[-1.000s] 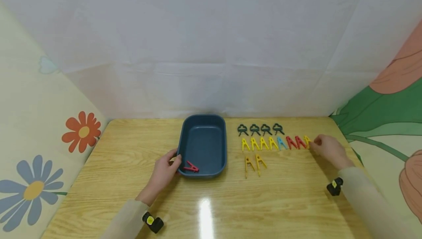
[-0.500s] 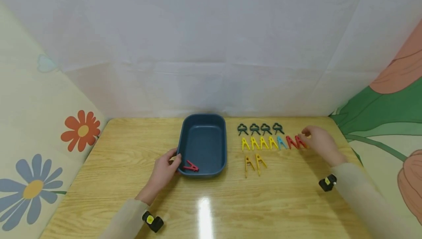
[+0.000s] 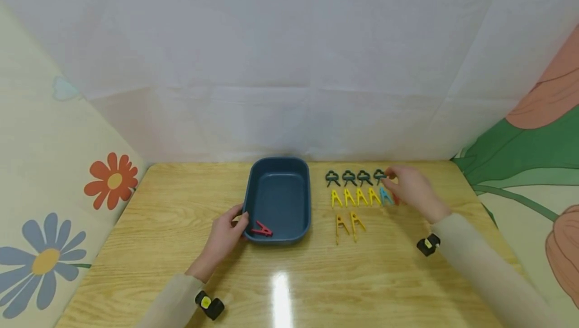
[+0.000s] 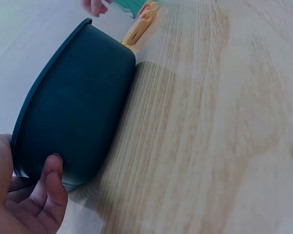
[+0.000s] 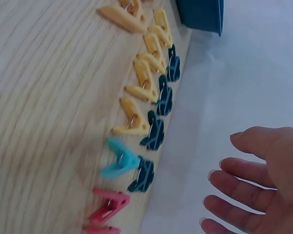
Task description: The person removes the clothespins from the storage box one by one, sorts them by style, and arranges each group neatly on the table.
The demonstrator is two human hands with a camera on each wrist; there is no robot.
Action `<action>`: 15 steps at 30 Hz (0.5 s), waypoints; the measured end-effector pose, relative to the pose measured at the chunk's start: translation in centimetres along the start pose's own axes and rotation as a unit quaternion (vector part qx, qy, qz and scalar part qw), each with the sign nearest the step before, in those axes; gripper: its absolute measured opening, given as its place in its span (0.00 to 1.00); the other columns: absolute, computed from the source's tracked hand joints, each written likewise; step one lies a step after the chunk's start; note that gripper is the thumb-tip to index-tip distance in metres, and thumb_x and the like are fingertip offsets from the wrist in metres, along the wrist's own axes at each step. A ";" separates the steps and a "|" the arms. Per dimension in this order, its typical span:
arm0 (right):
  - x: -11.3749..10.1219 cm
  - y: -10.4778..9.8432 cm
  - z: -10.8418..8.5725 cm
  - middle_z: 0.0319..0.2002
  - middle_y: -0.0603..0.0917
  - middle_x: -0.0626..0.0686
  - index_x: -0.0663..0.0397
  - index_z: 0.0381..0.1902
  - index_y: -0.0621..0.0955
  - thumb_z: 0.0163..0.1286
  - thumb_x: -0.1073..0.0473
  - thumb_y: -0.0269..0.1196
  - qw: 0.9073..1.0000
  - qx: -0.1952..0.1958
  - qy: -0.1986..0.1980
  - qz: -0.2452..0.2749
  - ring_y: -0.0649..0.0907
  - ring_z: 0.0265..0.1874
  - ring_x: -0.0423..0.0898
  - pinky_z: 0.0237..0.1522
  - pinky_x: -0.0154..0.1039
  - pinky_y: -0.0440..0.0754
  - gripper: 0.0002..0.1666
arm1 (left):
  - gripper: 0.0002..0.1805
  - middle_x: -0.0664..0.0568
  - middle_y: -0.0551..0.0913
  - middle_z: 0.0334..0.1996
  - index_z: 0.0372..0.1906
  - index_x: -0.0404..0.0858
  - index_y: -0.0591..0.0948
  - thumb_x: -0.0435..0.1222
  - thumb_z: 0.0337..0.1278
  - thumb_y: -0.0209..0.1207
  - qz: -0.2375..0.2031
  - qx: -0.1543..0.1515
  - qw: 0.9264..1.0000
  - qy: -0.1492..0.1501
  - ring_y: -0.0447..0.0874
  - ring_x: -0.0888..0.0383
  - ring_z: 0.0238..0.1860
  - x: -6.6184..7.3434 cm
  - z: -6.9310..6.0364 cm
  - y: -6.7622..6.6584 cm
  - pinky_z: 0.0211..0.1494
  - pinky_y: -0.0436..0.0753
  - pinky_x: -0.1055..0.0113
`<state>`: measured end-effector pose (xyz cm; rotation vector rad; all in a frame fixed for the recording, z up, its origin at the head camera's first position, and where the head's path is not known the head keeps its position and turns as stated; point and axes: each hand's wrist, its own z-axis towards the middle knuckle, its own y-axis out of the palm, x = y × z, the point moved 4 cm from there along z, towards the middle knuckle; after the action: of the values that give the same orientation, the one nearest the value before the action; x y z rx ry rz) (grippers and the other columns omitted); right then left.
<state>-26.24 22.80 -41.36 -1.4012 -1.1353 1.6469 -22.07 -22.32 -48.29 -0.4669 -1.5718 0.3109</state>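
Note:
My left hand (image 3: 224, 230) grips the near-left corner of a dark blue plastic basin (image 3: 281, 195), thumb over the rim and fingers against the outer wall. One red clothespin (image 3: 262, 229) lies in the basin's near-left corner. My right hand (image 5: 263, 180) is held above the right end of the clothespin rows, fingers spread apart with nothing between them. Near it are a light blue clothespin (image 5: 121, 158), red clothespins (image 5: 107, 202) and dark green clips (image 5: 156, 131). In the head view this hand partly hides the red ones.
Several yellow clothespins (image 3: 361, 197) continue the middle row leftward, with dark green clips behind. Two orange-yellow clothespins (image 3: 355, 216) lie in front on the wooden table (image 3: 362, 278). A white sheet (image 3: 235, 67) hangs at the table's back edge.
My right hand has left the yellow clothespin at the row's right end and moved left, over the red ones, towards the last dark green clip. The left hand and basin stay put.

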 end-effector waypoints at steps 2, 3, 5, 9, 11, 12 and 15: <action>-0.8 0.1 0.3 0.46 0.88 0.63 0.65 0.53 0.83 0.78 0.55 0.62 1.000 -0.002 -0.005 0.002 0.79 0.14 0.43 0.41 0.53 0.85 0.18 | 0.22 0.32 0.78 0.65 0.71 0.31 0.75 0.35 0.79 0.53 0.000 0.000 1.000 -0.001 0.88 0.50 0.42 0.0 0.0 0.0 0.34 0.87 0.67; -1.3 0.2 0.4 0.46 0.88 0.62 0.65 0.52 0.83 0.78 0.55 0.63 1.000 0.000 -0.009 -0.002 0.81 0.17 0.44 0.41 0.53 0.85 0.17 | 0.23 0.32 0.78 0.65 0.71 0.31 0.75 0.35 0.79 0.53 0.000 0.000 1.000 -0.002 0.88 0.50 0.42 0.0 0.0 0.0 0.34 0.87 0.67; -2.3 0.3 0.7 0.49 0.88 0.62 0.65 0.52 0.84 0.77 0.55 0.64 1.000 0.006 -0.020 -0.010 0.85 0.25 0.49 0.42 0.53 0.86 0.17 | 0.23 0.32 0.78 0.65 0.71 0.31 0.74 0.35 0.79 0.53 0.000 0.000 1.000 -0.004 0.88 0.50 0.42 0.0 -0.1 0.0 0.34 0.87 0.67; -4.2 0.5 1.4 0.47 0.88 0.61 0.65 0.52 0.85 0.76 0.55 0.64 0.999 0.010 -0.039 -0.019 0.87 0.43 0.57 0.47 0.55 0.85 0.17 | 0.23 0.32 0.78 0.64 0.72 0.31 0.74 0.35 0.79 0.53 -0.001 0.000 1.000 -0.006 0.88 0.51 0.41 -0.1 0.0 0.0 0.34 0.87 0.67; -5.1 0.6 1.7 0.47 0.88 0.60 0.64 0.52 0.85 0.76 0.55 0.65 0.999 0.006 -0.047 -0.020 0.87 0.45 0.57 0.48 0.55 0.85 0.17 | 0.23 0.32 0.79 0.64 0.72 0.32 0.74 0.35 0.79 0.53 -0.001 0.000 1.000 -0.005 0.88 0.51 0.41 -0.1 0.0 0.0 0.34 0.87 0.67; -5.6 0.7 1.8 0.47 0.88 0.60 0.64 0.52 0.85 0.76 0.55 0.65 0.999 0.005 -0.051 -0.020 0.87 0.45 0.57 0.49 0.55 0.85 0.17 | 0.23 0.32 0.79 0.64 0.72 0.32 0.74 0.36 0.79 0.53 0.000 0.000 1.000 -0.005 0.88 0.51 0.41 -0.1 0.0 0.0 0.34 0.87 0.67; -6.8 1.0 2.1 0.48 0.88 0.60 0.63 0.53 0.84 0.75 0.55 0.66 0.998 0.000 -0.065 -0.024 0.87 0.46 0.56 0.49 0.55 0.85 0.18 | 0.23 0.32 0.79 0.64 0.72 0.32 0.74 0.36 0.79 0.53 -0.001 0.000 1.000 -0.004 0.88 0.51 0.41 -0.1 0.0 0.0 0.34 0.86 0.67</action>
<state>-27.06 15.89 -39.59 -1.2721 -1.2331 1.7254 -22.03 -22.37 -48.35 -0.4649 -1.5797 0.3127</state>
